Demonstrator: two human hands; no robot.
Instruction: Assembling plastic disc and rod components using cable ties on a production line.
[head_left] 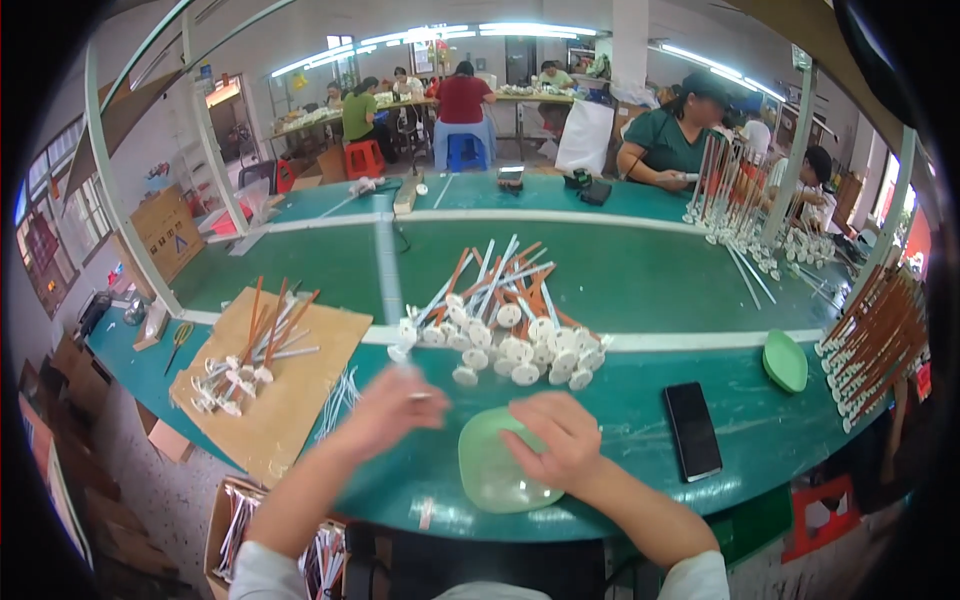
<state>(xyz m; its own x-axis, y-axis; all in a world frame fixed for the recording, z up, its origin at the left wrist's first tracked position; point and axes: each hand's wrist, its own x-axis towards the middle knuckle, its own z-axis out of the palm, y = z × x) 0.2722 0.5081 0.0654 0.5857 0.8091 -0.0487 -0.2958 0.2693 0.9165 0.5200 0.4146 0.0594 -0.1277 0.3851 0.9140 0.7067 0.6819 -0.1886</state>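
My left hand [392, 412] is raised and smeared by motion, its fingers closed near the lower end of a pale stick [386, 265]. The stick stands nearly upright with a small white disc at its bottom; the fingertips are partly blurred. My right hand [560, 440] rests over the upper right of a light green dish [485, 470], thumb apart from the curled fingers; nothing shows between them. Beyond the hands lies a pile of white and brown sticks with round white ends [525, 350].
More sticks [245, 375] lie on a cardboard sheet [320, 345] at left, near green-handled scissors [180, 340]. A black phone [692, 430] and another green dish [785, 362] are right. Racked brown sticks [875, 345] stand far right. A co-worker [680, 140] sits across the green table [640, 270].
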